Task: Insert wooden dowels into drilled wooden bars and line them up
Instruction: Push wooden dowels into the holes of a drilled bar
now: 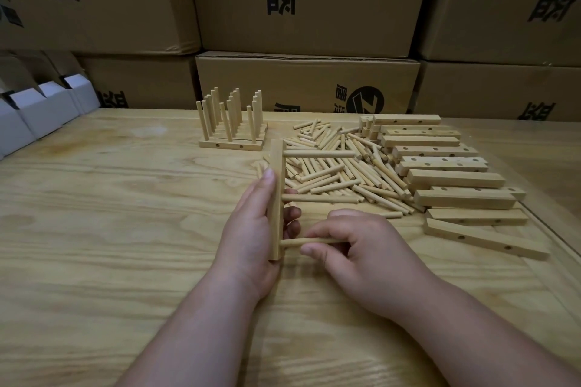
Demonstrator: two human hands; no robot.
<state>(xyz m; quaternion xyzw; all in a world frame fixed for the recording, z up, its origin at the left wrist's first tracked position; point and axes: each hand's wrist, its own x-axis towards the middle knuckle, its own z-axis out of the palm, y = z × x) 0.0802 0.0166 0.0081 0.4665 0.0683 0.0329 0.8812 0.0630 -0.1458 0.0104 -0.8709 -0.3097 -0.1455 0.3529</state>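
Left hand: your left hand (256, 223) grips the drilled bar (277, 198), holding it on edge above the table (110, 214).
Right hand: your right hand (361, 248) pinches the nearest dowel (309, 241), its end at the bar's lowest hole.
Bar: two dowels (319, 154) already stick out sideways from it.
Loose dowels: a pile (339, 166) lies just behind your hands.
Blank bars: stacked (452, 179) right of the pile.
Finished bars: lined up (232, 135) at the back, dowels upright.

Pale matt wooden bar (276, 198), smooth dowels (330, 166), grained table (110, 214)
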